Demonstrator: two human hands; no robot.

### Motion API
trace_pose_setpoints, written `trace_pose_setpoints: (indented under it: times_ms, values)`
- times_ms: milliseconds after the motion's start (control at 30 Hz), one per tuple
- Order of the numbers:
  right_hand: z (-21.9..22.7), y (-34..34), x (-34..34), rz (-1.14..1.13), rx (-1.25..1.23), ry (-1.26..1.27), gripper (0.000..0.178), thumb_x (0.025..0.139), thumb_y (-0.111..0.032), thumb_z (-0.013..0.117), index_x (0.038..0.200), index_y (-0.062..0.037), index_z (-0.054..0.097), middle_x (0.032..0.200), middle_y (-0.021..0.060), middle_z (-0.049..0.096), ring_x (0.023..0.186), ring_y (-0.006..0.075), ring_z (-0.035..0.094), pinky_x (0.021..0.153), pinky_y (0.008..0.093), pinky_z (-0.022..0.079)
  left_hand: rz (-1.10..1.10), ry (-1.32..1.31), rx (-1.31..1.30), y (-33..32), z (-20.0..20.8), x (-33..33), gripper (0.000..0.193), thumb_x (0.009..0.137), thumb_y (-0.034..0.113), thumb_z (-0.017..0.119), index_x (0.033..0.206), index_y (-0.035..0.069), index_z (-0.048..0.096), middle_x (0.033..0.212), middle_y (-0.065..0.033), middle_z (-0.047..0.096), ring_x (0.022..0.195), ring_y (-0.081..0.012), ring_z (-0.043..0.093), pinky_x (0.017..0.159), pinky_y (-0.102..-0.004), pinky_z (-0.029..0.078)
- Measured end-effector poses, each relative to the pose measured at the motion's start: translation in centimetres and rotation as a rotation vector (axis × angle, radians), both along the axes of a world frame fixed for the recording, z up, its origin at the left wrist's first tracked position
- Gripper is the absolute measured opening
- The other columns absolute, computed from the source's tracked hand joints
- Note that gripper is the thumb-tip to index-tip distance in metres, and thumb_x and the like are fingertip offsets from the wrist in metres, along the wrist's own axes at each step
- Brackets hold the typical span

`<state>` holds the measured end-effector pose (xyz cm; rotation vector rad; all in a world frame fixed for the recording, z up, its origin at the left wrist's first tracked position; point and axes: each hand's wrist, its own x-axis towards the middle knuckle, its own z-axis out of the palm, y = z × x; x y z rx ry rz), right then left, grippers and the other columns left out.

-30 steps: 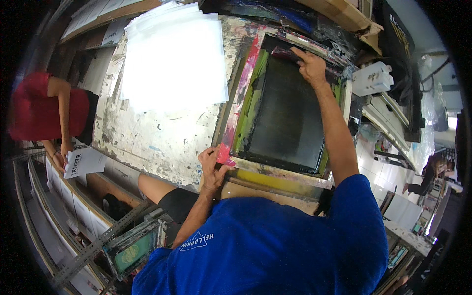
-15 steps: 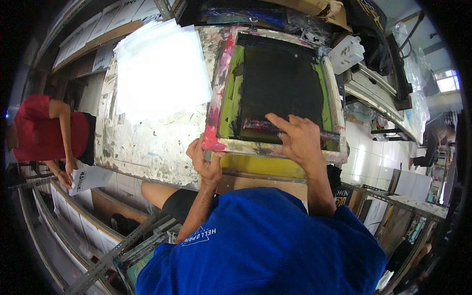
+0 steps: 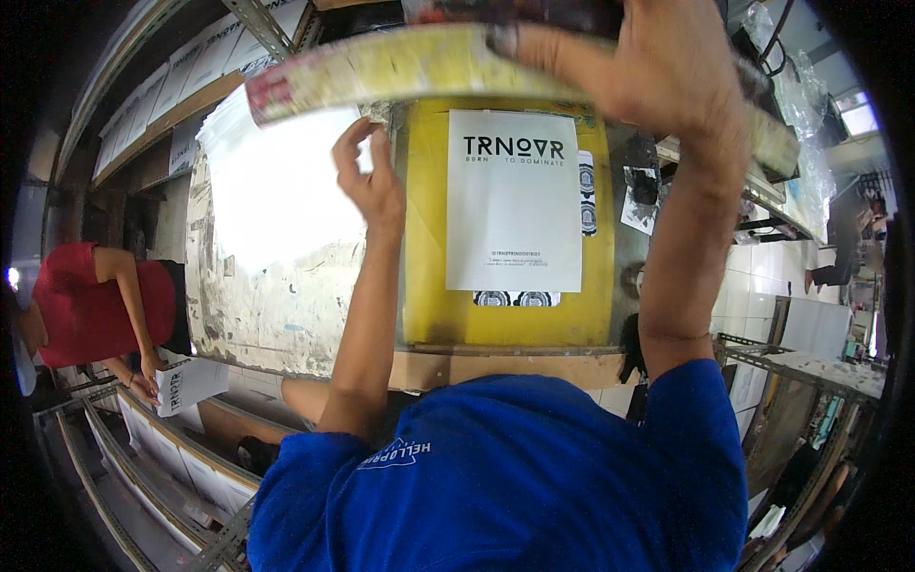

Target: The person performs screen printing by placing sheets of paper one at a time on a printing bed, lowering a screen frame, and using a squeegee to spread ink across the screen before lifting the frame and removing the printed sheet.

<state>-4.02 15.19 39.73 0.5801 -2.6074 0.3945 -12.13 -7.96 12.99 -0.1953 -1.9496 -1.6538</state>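
A printing screen is tilted up, its paint-stained near edge facing me. My right hand grips that edge, thumb along the front, somewhat blurred. On the yellow board beneath lies a white sheet with black lettering at its top and smaller print lower down. Round printed labels peek out from under the sheet. My left hand is raised with nothing in it, fingers curled but apart, close to the right edge of a stack of white sheets.
The worktable is whitish and paint-spattered. To the left a person in a red top holds a printed white sheet. Metal shelving with printed sheets stands at the far left, and another rack at the right.
The screen has swung up off the board, uncovering the printed sheet. My right hand has moved up and away to its edge; my left has let go of the frame and moved up toward the stack.
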Motion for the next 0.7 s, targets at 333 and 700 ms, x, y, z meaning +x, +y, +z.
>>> trace_pose_setpoints:
  times_ms: [333, 700]
  values:
    - [2.5, -0.8, -4.0, -0.007, -0.243, 0.084, 0.041, 0.084, -0.034, 0.081, 0.101, 0.0032, 0.078, 0.084, 0.018, 0.075, 0.07, 0.0226, 0.068, 0.067, 0.0331, 0.054, -0.077, -0.21, -0.752, 6.4, -14.6, -12.2, 0.034, 0.086, 0.03, 0.078, 0.116, 0.016, 0.075, 0.121, -0.009, 0.067, 0.109, -0.0323, 0.062, 0.09, -0.0458, 0.051]
    - [1.0, 0.4, -4.1, -0.053, -0.114, 0.316, 0.059, 0.08, -0.046, 0.085, 0.11, 0.0043, 0.073, 0.107, 0.023, 0.069, 0.098, 0.0311, 0.066, 0.088, 0.0377, 0.053, -0.129, -0.315, -0.426, 6.9, -11.8, -10.8, 0.011, 0.084, 0.017, 0.078, 0.092, 0.01, 0.074, 0.074, -0.0124, 0.071, 0.069, -0.0286, 0.069, 0.069, -0.0379, 0.053]
